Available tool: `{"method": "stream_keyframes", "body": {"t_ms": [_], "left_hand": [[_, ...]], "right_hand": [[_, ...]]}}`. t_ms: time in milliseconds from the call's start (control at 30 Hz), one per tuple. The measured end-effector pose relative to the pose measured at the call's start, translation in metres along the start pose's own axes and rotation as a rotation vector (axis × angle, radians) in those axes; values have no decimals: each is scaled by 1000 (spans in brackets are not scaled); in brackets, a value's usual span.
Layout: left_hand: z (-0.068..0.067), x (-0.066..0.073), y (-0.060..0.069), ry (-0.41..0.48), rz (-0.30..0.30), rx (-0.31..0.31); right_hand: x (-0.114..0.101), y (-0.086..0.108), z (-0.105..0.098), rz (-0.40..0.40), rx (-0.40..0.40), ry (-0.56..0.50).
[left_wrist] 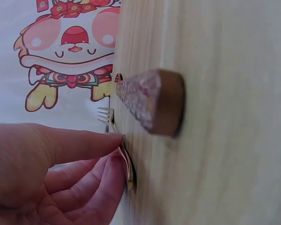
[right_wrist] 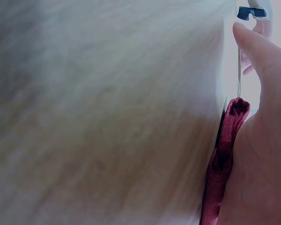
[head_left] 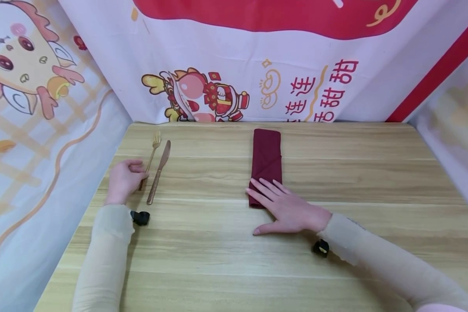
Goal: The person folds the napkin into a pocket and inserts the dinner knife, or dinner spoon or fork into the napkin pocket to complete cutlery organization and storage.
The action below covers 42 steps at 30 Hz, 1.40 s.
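At the table's left side my left hand pinches the handle of a gold fork, tines toward the back. The left wrist view shows thumb and fingertips on the fork handle. Just right of the fork lies a table knife; its textured handle end looms close in the left wrist view. My right hand rests with spread, straight fingers on the near end of a folded dark red cloth napkin. In the right wrist view the napkin's folded edge shows beside the palm.
The wood-grain table meets a printed cloth backdrop at its back edge. Another printed cloth hangs along the left side. Small black cameras sit at both wrists.
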State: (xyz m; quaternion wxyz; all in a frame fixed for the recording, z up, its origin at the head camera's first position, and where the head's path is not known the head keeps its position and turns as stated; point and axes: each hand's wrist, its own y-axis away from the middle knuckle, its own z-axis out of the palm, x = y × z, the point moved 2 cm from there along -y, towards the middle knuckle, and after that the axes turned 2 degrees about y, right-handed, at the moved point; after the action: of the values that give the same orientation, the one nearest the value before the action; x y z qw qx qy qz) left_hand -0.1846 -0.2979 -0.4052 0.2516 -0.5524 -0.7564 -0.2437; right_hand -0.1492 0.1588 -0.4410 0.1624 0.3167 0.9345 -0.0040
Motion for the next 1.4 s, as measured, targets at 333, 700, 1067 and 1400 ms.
{"method": "stream_keyframes", "body": {"t_ms": [333,700,1067,1400], "left_hand": [[-2,5,5,-74,21,18],[-1,3,5,-108,29,-38],[-2,-3,5,-67,22,-29],[1,18,9,48,71,21]], "right_hand": [[-1,1,-2,-6,4,11],[-1,1,1,-9,12,9],[0,1,-1,-15,19,15],[0,1,0,-15,20,16]]}}
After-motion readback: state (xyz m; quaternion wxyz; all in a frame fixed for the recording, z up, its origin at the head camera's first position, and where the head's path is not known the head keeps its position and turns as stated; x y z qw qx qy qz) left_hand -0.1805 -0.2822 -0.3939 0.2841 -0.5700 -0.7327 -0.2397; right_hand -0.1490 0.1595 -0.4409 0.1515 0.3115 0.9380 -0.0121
